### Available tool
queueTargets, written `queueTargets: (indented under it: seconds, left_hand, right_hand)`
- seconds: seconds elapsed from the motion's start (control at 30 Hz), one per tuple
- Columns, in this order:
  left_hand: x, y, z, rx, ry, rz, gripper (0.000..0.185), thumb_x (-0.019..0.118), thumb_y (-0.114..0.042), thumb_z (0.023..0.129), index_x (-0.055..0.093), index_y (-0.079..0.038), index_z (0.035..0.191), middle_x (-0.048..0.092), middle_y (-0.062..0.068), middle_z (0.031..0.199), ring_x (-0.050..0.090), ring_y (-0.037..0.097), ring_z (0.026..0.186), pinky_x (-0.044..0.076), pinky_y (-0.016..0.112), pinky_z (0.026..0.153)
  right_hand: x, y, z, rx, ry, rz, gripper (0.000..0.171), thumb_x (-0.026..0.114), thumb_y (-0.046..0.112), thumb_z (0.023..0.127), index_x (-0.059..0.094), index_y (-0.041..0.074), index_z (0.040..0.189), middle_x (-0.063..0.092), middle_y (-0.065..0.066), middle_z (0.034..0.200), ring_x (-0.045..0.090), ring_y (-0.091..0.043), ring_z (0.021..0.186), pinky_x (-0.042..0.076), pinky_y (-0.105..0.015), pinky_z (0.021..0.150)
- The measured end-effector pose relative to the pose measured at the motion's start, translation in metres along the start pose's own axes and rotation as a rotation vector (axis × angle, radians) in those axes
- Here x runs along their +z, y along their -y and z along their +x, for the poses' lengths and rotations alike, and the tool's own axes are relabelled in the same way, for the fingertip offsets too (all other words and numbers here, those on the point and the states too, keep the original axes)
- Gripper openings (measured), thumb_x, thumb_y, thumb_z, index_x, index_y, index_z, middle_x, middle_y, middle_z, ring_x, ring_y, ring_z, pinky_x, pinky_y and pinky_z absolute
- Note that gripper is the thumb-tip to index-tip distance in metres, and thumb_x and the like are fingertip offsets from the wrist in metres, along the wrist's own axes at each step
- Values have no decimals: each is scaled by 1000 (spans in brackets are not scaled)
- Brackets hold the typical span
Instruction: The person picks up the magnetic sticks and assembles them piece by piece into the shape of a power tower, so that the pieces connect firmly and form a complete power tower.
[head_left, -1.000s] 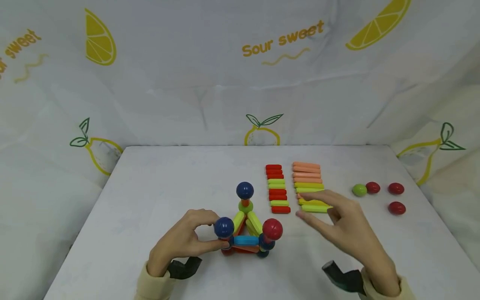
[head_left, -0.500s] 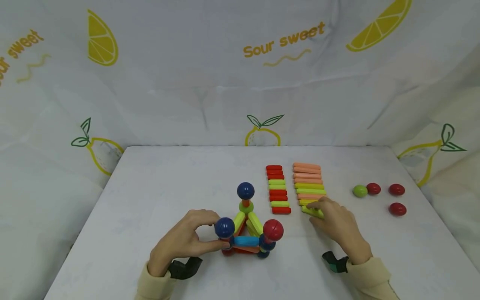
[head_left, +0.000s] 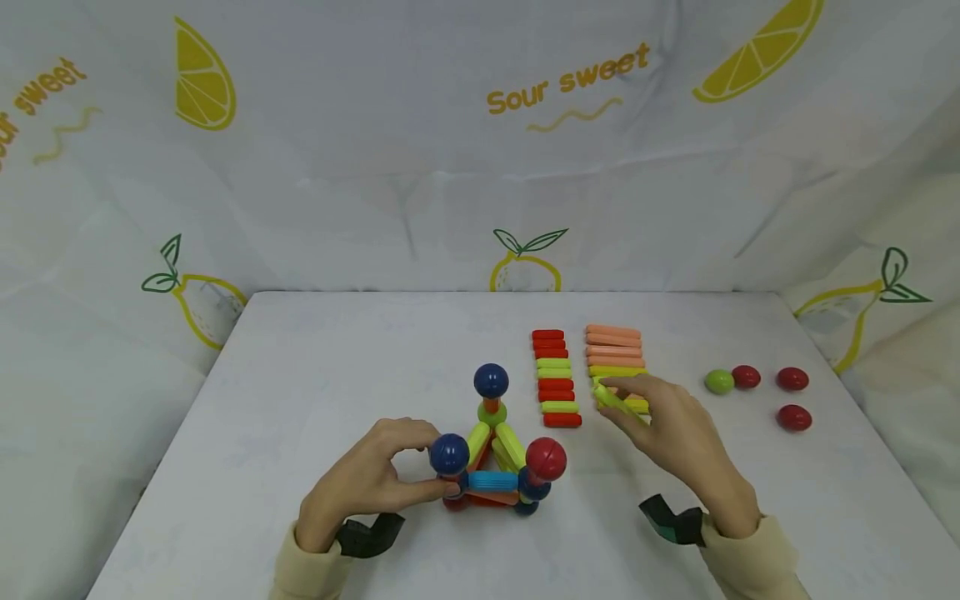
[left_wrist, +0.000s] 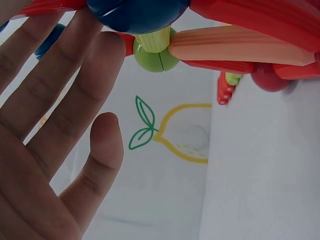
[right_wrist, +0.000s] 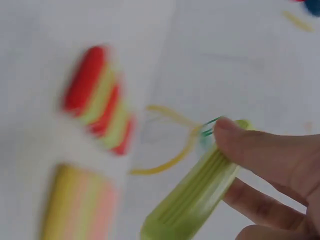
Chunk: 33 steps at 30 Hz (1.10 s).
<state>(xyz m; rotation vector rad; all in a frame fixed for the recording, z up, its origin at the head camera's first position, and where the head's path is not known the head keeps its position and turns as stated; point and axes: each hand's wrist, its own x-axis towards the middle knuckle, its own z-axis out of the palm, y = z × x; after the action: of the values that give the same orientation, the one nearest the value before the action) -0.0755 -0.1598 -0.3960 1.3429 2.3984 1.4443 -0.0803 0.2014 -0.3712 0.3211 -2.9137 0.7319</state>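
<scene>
A magnetic stick-and-ball structure [head_left: 492, 482] stands near the table's front. Its sticks form a triangular frame, with blue balls and a red ball [head_left: 546, 459] raised on short sticks at the corners. My left hand [head_left: 375, 471] holds its left corner, thumb in front and fingers behind beside a blue ball [head_left: 449, 455]. In the left wrist view, the fingers [left_wrist: 75, 90] reach up to a blue ball [left_wrist: 140, 12]. My right hand [head_left: 678, 433] pinches a lime-green stick [right_wrist: 192, 195] between thumb and fingers, tilted above the row of long sticks.
Short red and lime sticks [head_left: 555, 384] lie in a column right of the structure. Long peach and yellow sticks [head_left: 613, 340] lie beside them. A green ball [head_left: 719, 382] and several red balls [head_left: 792, 377] rest farther right. A lemon-print cloth [head_left: 375, 167] hangs behind the table.
My right hand reached to the nearest long lime stick, took hold of it and lifted it slightly, tilting it. My left hand and the structure have stayed in place.
</scene>
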Motion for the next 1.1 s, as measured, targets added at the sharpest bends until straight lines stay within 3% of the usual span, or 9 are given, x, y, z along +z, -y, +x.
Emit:
queueTargets:
  seconds: [0.1, 0.23, 0.33, 0.43, 0.53, 0.57, 0.77, 0.9, 1.1]
  left_hand:
    - [0, 0, 0, -6, -2, -8, 24, 85, -12, 83, 74, -13, 104, 78, -1, 93, 67, 4, 84, 58, 30, 79]
    - [0, 0, 0, 3, -5, -10, 24, 85, -12, 83, 74, -13, 104, 78, -1, 93, 67, 5, 84, 58, 28, 79]
    - [0, 1, 0, 16, -8, -14, 25, 85, -11, 83, 74, -13, 105, 78, 0, 93, 67, 5, 84, 58, 26, 79]
    - [1, 3, 0, 43, -13, -18, 25, 85, -10, 83, 73, -13, 105, 77, 0, 94, 68, 6, 84, 58, 26, 78]
    - [2, 3, 0, 70, -16, -15, 27, 85, -9, 83, 73, -13, 106, 77, 0, 94, 68, 6, 84, 58, 27, 77]
    - [1, 3, 1, 80, -14, -11, 27, 85, -9, 83, 72, -12, 106, 77, 1, 94, 69, 7, 84, 58, 27, 77]
    - [1, 3, 2, 80, -10, -13, 28, 85, -11, 82, 73, -12, 107, 78, 1, 96, 70, 7, 86, 58, 25, 79]
    - [1, 3, 2, 88, -14, -15, 27, 85, -11, 83, 73, -14, 107, 78, 0, 96, 69, 7, 85, 57, 25, 79]
    - [2, 2, 2, 78, -22, -14, 26, 85, -11, 83, 73, -14, 106, 77, -1, 94, 68, 6, 84, 57, 25, 77]
  right_hand:
    - [-19, 30, 3, -120, -145, 109, 41, 87, 12, 80, 75, 11, 119, 77, -8, 99, 47, -9, 59, 35, -20, 50]
    - [-37, 74, 5, -270, -274, 302, 42, 89, 2, 75, 76, 11, 114, 76, -2, 91, 25, -1, 45, 24, -17, 44]
    - [-43, 104, 5, -367, -304, 408, 43, 90, -1, 71, 78, 11, 111, 67, 6, 73, 25, 1, 46, 23, -15, 44]
    - [-39, 123, 4, -439, -240, 487, 40, 90, 3, 72, 78, 11, 109, 69, 8, 73, 27, 2, 47, 24, -15, 44]
    - [-29, 130, 2, -456, -133, 502, 34, 89, 10, 77, 78, 14, 109, 76, 6, 87, 29, 4, 50, 25, -15, 44]
    - [-25, 131, 0, -448, -101, 484, 32, 88, 13, 78, 78, 16, 109, 78, 5, 92, 33, 5, 53, 29, -15, 46]
    - [-9, 128, -6, -359, 13, 329, 29, 90, 23, 78, 80, 26, 105, 71, 16, 88, 45, 0, 82, 39, -17, 58]
    - [-3, 125, -7, -306, 89, 320, 26, 89, 20, 79, 81, 27, 103, 63, 10, 86, 44, -4, 87, 40, -17, 58]
    - [0, 122, -8, -312, 158, 259, 27, 90, 20, 77, 82, 27, 102, 66, 11, 85, 48, -4, 85, 41, -17, 61]
